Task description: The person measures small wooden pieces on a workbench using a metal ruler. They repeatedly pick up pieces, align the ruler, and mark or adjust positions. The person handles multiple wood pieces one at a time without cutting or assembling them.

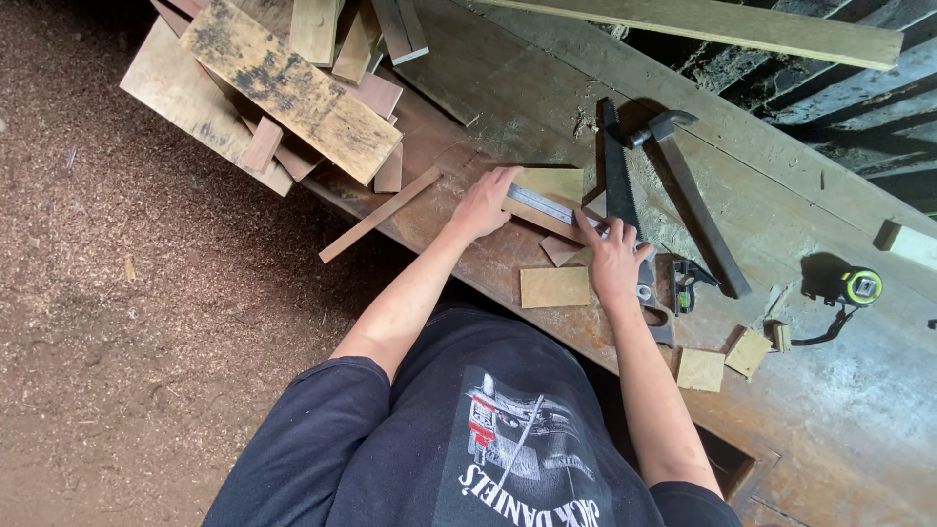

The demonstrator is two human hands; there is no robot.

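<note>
Metal ruler (549,206) pinned on wood piece (554,185) by both hands' fingers.

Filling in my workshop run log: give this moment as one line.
left hand: pressing metal ruler | right hand: on ruler's other end | ruler: across wood piece | nearby: handsaw, hammer

Handsaw (619,185) and hammer (695,200) close right of hands; bench (839,410) beyond bare.
</note>
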